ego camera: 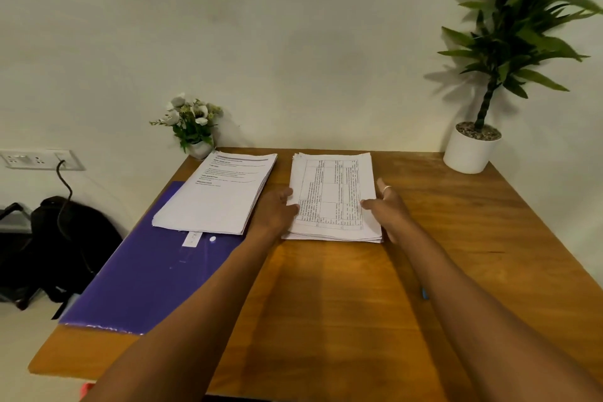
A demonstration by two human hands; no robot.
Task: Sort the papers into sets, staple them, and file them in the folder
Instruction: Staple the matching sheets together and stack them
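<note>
On the brown wooden table (326,320), two bare hands flank one of two paper stacks. The left hand (277,210) and right hand (390,206) lie open, fingers fairly straight against its side edges and thumbs on top. This white printed stack with a table grid (332,192) sits mid-table, its long axis running away from the person, sheets slightly uneven. Left of it, one purple plastic folder (140,277) carries the second white text-printed stack (218,199), angled rightward. Two potted plants stand behind: a small white-flowered pot (192,127) and a tall green plant in a white pot (470,150).

Glossy wooden table (456,238), matt white papers (332,196), shiny purple plastic folder (137,277).
</note>
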